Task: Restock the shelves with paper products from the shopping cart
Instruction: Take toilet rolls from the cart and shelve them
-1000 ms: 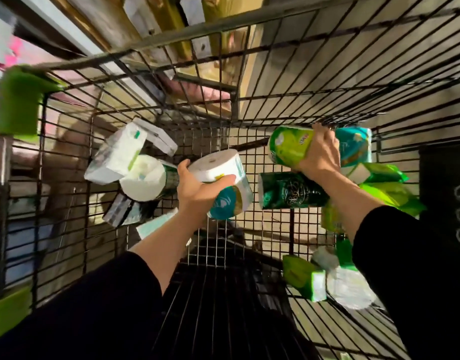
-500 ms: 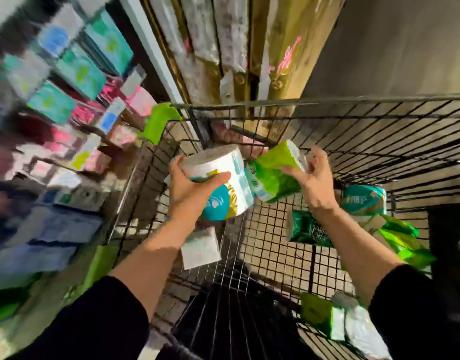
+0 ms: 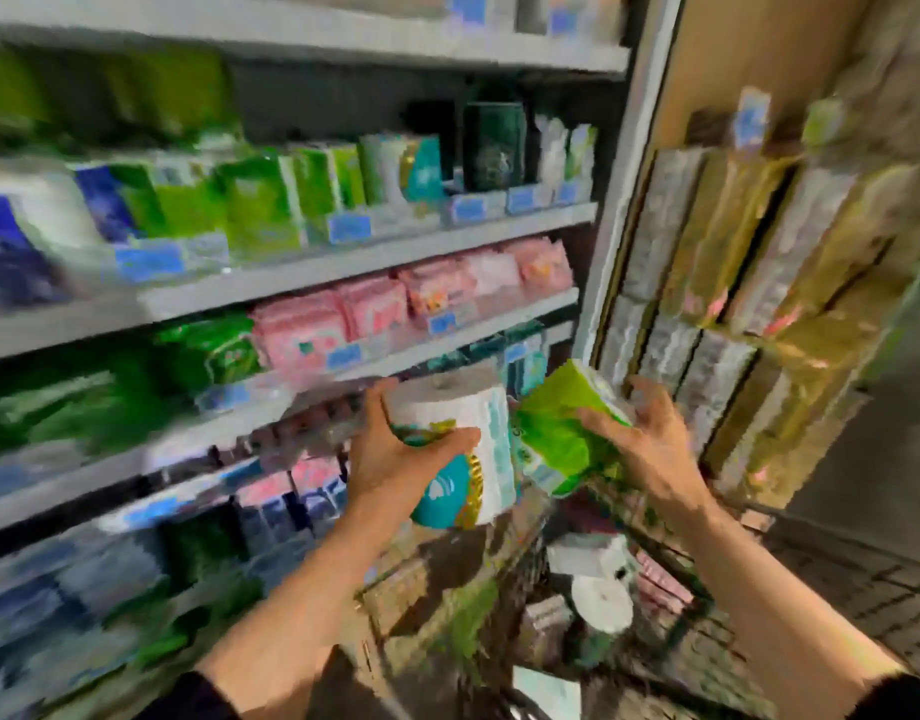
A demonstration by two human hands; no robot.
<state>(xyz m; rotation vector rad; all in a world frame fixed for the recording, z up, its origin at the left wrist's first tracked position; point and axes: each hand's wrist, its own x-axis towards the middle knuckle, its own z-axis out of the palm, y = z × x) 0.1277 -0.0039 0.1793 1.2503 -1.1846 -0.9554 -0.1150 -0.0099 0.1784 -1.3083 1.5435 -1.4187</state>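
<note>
My left hand [image 3: 395, 459] grips a white paper roll [image 3: 463, 449] with a teal and yellow print, held upright in front of the shelves [image 3: 343, 267]. Beside it, my right hand [image 3: 650, 444] holds a green-wrapped paper pack [image 3: 556, 433], tilted toward the roll and almost touching it. Both items hang above the wire shopping cart [image 3: 676, 595], where a white roll [image 3: 600, 602] and other blurred packs lie. The whole view is smeared by motion.
The shelves on the left carry green, blue and pink packs behind blue price tags. A white upright post [image 3: 619, 210] ends the shelving. To its right stand stacked gold and silver bundles [image 3: 759, 283]. Tiled floor shows at the lower right.
Both hands lifted the roll and the green pack up out of the cart. My view swung from the cart's bottom up to the shelves.
</note>
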